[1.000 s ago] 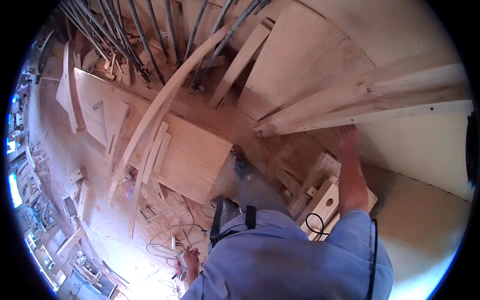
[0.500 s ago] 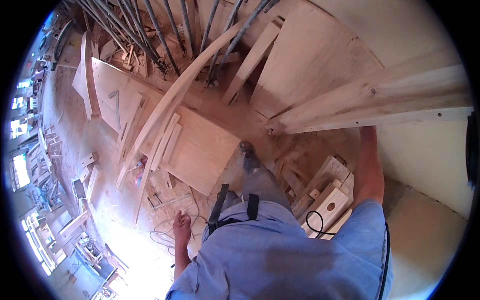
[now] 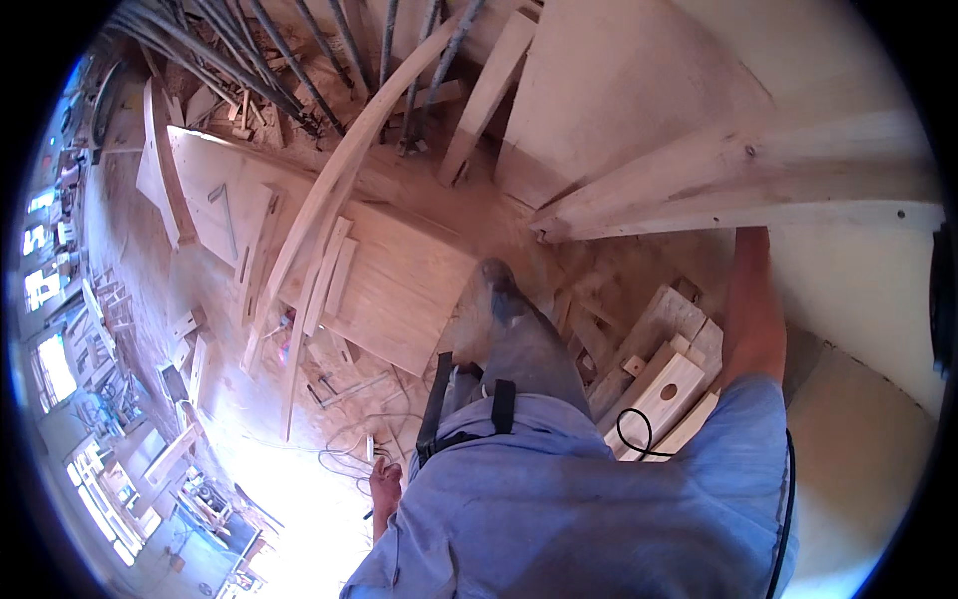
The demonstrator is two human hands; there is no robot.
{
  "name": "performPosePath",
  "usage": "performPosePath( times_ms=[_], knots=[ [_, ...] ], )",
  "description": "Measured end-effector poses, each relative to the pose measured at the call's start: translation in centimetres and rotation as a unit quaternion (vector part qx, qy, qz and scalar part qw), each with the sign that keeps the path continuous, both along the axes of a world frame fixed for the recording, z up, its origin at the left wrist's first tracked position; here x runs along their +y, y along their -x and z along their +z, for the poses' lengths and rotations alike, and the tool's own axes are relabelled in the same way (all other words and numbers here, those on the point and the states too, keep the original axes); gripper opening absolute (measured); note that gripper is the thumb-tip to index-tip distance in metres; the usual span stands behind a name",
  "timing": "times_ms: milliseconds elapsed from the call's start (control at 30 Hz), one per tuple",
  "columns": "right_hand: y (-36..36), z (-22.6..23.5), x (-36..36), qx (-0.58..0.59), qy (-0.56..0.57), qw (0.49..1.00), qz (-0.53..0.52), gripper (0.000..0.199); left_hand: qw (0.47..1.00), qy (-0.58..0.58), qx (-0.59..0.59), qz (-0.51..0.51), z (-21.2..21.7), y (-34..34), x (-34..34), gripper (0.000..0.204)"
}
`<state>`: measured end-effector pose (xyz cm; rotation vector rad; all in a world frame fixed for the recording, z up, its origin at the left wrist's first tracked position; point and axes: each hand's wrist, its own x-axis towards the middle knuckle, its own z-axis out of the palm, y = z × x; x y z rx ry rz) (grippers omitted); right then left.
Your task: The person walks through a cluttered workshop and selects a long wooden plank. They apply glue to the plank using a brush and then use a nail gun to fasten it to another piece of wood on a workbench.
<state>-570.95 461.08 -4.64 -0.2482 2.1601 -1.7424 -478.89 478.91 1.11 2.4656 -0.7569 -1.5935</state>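
On the right, my right forearm [image 3: 750, 309] reaches up to a long wooden beam [image 3: 689, 195] with small holes along its edge. The hand itself is hidden behind the beam, so its grip does not show. My left hand [image 3: 385, 486] hangs low beside my waist, its fingers loosely bent and apart, and I see nothing held in it. Below the right arm lie several pale wood blocks [image 3: 704, 344], one with an oval hole [image 3: 669, 391].
Ahead, a long curved wooden piece [image 3: 324, 195] crosses plywood sheets [image 3: 399, 299] on the dusty floor. Metal bars [image 3: 389, 50] lean at the back, near a large panel [image 3: 619, 100]. Cables [image 3: 349, 454] and clamps [image 3: 344, 389] lie left of my legs.
The view has shifted slightly. My left hand has dropped lower and closer to my waist. My right arm still reaches behind the beam, with its hand now fully hidden.
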Motion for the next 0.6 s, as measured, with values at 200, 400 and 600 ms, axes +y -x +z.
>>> performPosePath(
  times_ms=[200, 400, 600],
  knots=[
    [1.4, 0.1, 0.2, 0.005, 0.013, 1.000, -0.008, 0.042, 0.993, 0.031, -0.015, -0.114, 1.2, 2.4, -6.6, 0.065],
    [0.1, -5.4, 5.2, -0.010, 0.033, 0.999, -0.029, 0.042, 0.985, 0.093, -0.010, -0.148, 4.3, 6.5, -13.4, 0.061],
    [-23.3, -15.1, 7.8, -0.230, 0.078, 0.935, 0.257, 0.042, 0.965, 0.067, -0.034, -0.252, 4.5, 9.3, -14.7, 0.060]
  ],
)
